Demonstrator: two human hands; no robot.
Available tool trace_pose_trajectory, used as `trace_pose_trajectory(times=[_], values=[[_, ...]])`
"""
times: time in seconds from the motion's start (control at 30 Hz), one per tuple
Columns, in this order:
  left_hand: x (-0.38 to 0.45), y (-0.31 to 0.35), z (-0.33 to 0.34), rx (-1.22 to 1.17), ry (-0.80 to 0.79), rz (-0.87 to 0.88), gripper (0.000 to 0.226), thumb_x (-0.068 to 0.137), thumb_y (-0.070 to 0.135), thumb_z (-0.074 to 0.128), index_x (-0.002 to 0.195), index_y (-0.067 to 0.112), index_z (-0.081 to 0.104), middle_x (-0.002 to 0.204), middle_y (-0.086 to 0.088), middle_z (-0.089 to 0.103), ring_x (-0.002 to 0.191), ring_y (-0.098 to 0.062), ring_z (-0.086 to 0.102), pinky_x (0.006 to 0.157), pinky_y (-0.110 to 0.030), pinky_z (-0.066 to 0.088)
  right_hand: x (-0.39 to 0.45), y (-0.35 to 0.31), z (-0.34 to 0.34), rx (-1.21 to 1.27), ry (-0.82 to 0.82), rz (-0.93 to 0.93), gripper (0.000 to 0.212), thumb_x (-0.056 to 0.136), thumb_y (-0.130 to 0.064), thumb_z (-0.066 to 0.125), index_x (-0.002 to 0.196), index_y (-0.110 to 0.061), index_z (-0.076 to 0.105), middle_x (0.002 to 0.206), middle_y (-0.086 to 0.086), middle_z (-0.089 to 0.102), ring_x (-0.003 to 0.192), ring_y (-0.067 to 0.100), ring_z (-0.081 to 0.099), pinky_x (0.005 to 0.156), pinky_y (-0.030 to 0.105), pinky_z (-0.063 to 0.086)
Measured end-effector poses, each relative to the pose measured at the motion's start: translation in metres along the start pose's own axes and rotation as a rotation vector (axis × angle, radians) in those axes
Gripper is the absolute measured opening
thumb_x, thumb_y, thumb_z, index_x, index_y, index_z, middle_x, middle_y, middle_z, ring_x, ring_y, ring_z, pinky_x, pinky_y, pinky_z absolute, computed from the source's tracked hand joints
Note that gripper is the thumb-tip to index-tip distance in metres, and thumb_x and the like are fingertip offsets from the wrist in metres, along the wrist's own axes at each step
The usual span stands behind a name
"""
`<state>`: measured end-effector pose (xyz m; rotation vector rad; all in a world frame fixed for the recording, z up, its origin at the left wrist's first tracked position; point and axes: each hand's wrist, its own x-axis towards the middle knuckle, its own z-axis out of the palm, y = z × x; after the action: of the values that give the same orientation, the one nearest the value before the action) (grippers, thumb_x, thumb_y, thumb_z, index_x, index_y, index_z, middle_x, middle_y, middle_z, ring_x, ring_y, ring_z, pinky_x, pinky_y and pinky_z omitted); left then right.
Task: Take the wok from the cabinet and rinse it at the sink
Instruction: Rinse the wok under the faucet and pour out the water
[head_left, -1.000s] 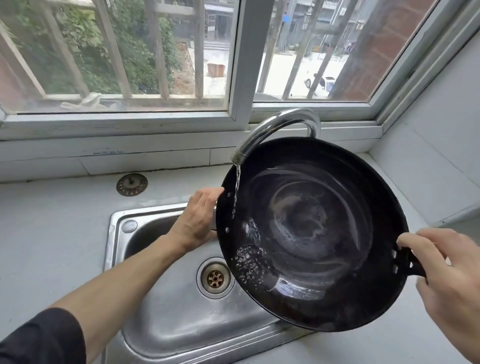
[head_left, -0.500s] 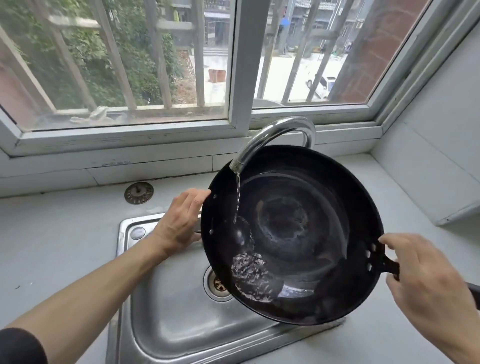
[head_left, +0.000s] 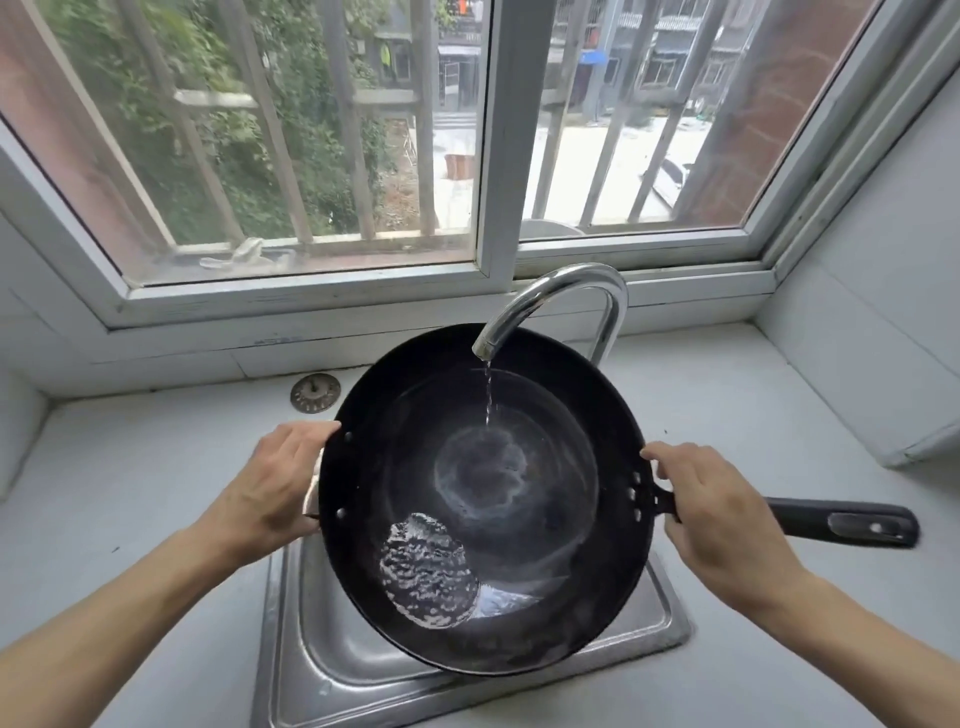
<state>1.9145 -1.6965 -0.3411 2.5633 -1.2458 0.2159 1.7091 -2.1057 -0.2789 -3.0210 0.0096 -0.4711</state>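
Rinsing wok (head_left: 519, 499) over sink (head_left: 311, 649) beneath running faucet (head_left: 550, 296).
Left hand (head_left: 270, 488) fingers grasping far rim; right hand (head_left: 711, 509) fingers wrapped around handle base, water pooled between both.

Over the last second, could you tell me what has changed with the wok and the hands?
The wok has levelled out and the stream now lands near its middle rather than by the left rim; the water pool sits at the lower left. The right hand has slid up the handle to the rim. Unchanged: the left hand grips the left rim, the faucet runs, the sink lies below.
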Motion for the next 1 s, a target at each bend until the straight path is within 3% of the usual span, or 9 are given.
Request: trace_pose_trajectory(times=[0.27, 0.57, 0.83, 1.0], values=[[-0.037, -0.021, -0.06, 0.141, 0.0, -0.133, 0.115, 0.029, 0.014, 0.098, 0.131, 0.003, 0.045, 0.121, -0.012, 0.058, 0.109, -0.034, 0.051, 0.091, -0.039, 0.038, 0.046, -0.028, 0.033, 0.239, 0.063, -0.14, 0.061, 0.066, 0.016, 0.063, 0.119, -0.013, 0.051, 0.093, 0.002, 0.056, 0.082, 0.022, 0.051, 0.075, 0.03, 0.046], [-0.063, -0.034, -0.099, 0.236, 0.014, -0.216, 0.115, 0.026, 0.013, 0.097, 0.13, 0.002, 0.047, 0.118, -0.014, 0.059, 0.108, -0.035, 0.051, 0.089, -0.045, 0.039, 0.084, -0.047, 0.078, 0.377, 0.027, -0.187, 0.07, 0.06, 0.01, 0.075, 0.12, -0.013, 0.047, 0.099, 0.001, 0.052, 0.09, 0.015, 0.048, 0.089, 0.015, 0.034], [-0.075, -0.032, -0.123, 0.278, 0.0, -0.223, 0.111, 0.023, 0.014, 0.096, 0.123, -0.002, 0.051, 0.11, -0.015, 0.062, 0.101, -0.031, 0.05, 0.089, -0.038, 0.038, 0.107, -0.065, 0.101, 0.422, -0.003, -0.215, 0.069, 0.063, 0.009, 0.07, 0.122, -0.017, 0.045, 0.101, -0.001, 0.05, 0.094, 0.016, 0.048, 0.085, 0.021, 0.039], [-0.079, -0.031, -0.129, 0.31, -0.036, -0.255, 0.115, 0.018, 0.013, 0.095, 0.124, 0.0, 0.051, 0.111, -0.013, 0.062, 0.102, -0.032, 0.051, 0.088, -0.036, 0.037, 0.112, -0.068, 0.108, 0.438, -0.012, -0.234, 0.069, 0.063, 0.009, 0.07, 0.121, -0.018, 0.044, 0.101, -0.001, 0.051, 0.095, 0.017, 0.048, 0.086, 0.018, 0.037]])
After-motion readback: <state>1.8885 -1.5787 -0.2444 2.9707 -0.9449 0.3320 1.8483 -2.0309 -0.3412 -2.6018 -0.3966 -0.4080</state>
